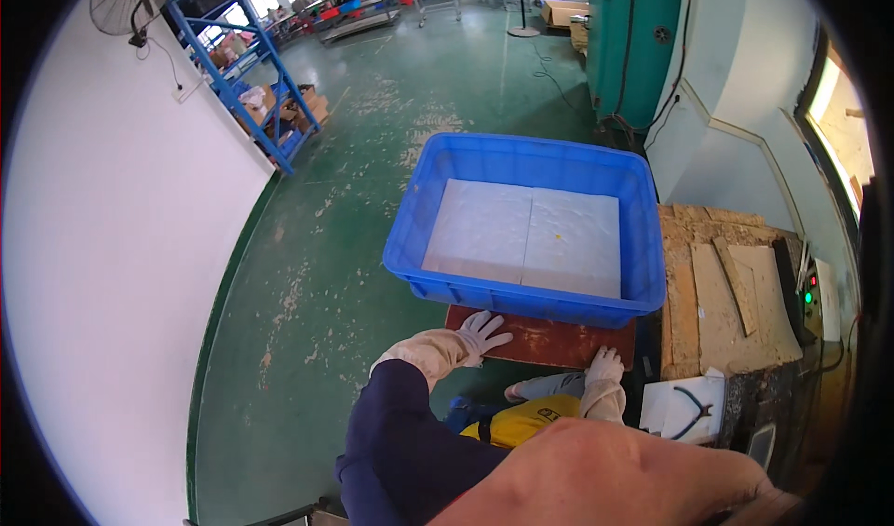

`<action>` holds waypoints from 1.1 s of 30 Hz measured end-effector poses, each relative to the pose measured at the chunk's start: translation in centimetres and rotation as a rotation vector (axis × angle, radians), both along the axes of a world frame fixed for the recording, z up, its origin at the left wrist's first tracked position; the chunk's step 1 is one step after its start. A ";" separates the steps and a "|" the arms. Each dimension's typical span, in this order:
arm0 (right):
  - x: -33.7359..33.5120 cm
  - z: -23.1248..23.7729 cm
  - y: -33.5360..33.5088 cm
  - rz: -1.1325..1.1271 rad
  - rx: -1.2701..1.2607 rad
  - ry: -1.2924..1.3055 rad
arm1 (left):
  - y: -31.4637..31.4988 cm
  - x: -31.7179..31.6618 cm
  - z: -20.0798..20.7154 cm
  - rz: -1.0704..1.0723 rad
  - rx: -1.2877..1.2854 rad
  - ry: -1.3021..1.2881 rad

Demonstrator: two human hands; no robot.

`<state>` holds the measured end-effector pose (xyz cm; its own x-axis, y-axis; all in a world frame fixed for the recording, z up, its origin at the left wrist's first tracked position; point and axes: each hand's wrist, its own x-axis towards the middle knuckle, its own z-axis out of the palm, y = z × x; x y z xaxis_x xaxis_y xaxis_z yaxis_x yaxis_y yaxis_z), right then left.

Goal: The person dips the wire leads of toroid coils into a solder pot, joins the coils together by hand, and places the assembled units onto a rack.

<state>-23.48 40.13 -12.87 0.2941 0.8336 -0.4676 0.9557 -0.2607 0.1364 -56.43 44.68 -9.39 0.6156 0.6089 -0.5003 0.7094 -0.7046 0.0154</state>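
A large blue plastic bin (538, 295) stands in front of me, its bottom lined with two white sheets (480, 233) lying side by side. Under its near side a reddish-brown board (559, 338) sticks out toward me. My left hand (482, 333), in a white glove, lies on the board's left part with its fingers spread. At the board's right end rests my right hand (605, 366), also gloved, fingers stretched over the near edge. Neither hand shows anything held. How far the board reaches beneath the bin is hidden.
Right of the bin is a worn wooden bench (684, 284) with a wood strip (736, 286). Pliers (691, 412) lie on a white sheet nearer me. A control box (813, 303) has a green light. A blue shelf rack (251, 88) stands far left; a green cabinet (633, 42) stands behind right.
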 end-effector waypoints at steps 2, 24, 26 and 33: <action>0.3 0.0 0.2 0.014 -0.030 -0.012 | 0.7 0.0 0.2 0.026 -0.039 -0.013; 1.8 -0.9 4.5 0.243 -0.205 -0.089 | 5.3 -0.8 -2.8 -0.054 0.089 -0.185; 2.1 -2.3 4.1 0.331 -0.155 -0.180 | 5.8 -0.6 -2.9 -0.066 0.070 -0.163; 2.6 -3.2 6.0 0.322 -0.245 -0.133 | 7.8 0.0 -1.5 -0.083 0.031 -0.119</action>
<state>-20.87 46.12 -16.12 0.1082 0.7618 -0.6388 0.9531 0.1033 0.2846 -56.42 52.46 -10.93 0.7185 0.5673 -0.4025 0.6432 -0.7622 0.0739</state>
